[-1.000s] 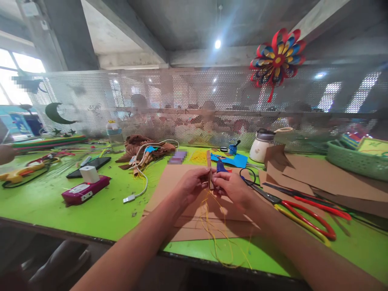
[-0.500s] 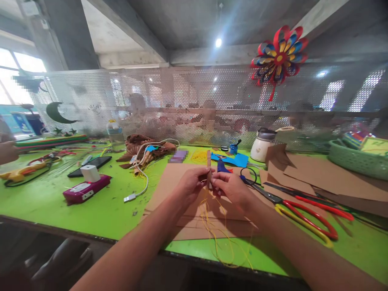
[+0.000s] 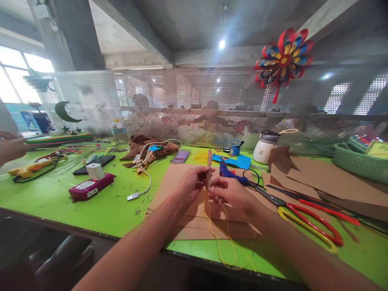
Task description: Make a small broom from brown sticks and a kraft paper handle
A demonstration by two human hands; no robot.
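Between both hands a narrow strip of brown cardboard stands upright. My left hand is closed on its middle, thumb and fingers pinched together. My right hand pinches at the strip's lower end, its fingers curled. Yellow string trails from beneath the fingers down over the table's front edge; whether the right fingers grip it as well is hidden. Below the hands lie stacked sheets of brown cardboard. Just beyond my right hand rests a blue glue gun.
Scissors with red and yellow handles lie at the right, near more cardboard and a green basket. Leftward are a magenta power strip, a white cable and a phone. Another person's hand shows at the far left.
My right hand has shifted slightly down the cardboard strip, away from my left fingers. The whole view has swung a little left, so things appear farther right.
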